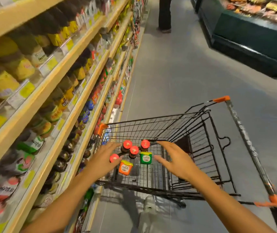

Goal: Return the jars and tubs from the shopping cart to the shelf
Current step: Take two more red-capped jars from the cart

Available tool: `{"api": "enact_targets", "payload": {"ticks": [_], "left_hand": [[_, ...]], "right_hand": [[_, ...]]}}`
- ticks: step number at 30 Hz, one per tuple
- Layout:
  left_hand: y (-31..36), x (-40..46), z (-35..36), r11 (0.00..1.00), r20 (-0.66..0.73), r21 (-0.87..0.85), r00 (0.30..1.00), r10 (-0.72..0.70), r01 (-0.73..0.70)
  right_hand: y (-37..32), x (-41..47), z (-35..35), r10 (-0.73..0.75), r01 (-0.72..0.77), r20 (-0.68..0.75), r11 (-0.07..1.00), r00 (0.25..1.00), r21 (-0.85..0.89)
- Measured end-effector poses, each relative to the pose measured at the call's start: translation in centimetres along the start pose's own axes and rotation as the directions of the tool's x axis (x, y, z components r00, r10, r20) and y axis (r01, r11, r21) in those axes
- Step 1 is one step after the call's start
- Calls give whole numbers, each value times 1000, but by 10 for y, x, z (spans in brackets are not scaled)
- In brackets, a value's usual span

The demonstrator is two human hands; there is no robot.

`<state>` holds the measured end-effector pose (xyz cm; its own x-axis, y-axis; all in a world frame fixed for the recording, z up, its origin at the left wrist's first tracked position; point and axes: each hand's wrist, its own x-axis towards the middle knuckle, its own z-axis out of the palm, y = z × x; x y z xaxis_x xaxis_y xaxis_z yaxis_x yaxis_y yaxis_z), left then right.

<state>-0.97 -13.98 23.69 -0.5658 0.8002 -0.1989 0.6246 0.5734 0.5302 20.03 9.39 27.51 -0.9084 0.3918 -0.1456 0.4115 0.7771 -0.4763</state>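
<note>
Fingers of both hands were spread and held nothing: the left hand [104, 159] and right hand [174, 159] hovered over the shopping cart [201, 125]. Between them, on the cart floor, stood four red-lidded jars [133, 151], an orange tub [125, 167] and a green tub [145, 157]. The shelf [63, 71] ran along the left.

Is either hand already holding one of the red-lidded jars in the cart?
No, the left hand and right hand hover open above the red-lidded dark glass jars, gripping nothing.
</note>
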Motion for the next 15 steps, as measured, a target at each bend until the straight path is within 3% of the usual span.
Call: {"api": "enact_targets", "payload": {"ticks": [9,15], "left_hand": [[-50,75,54,979,41,-99,984,-176,179],[-116,120,104,950,171,-151,954,-247,274]], "right_hand": [[61,109,74,-21,5,244,998,970,63],[91,162,147,64,-113,351,987,934,118]]}}
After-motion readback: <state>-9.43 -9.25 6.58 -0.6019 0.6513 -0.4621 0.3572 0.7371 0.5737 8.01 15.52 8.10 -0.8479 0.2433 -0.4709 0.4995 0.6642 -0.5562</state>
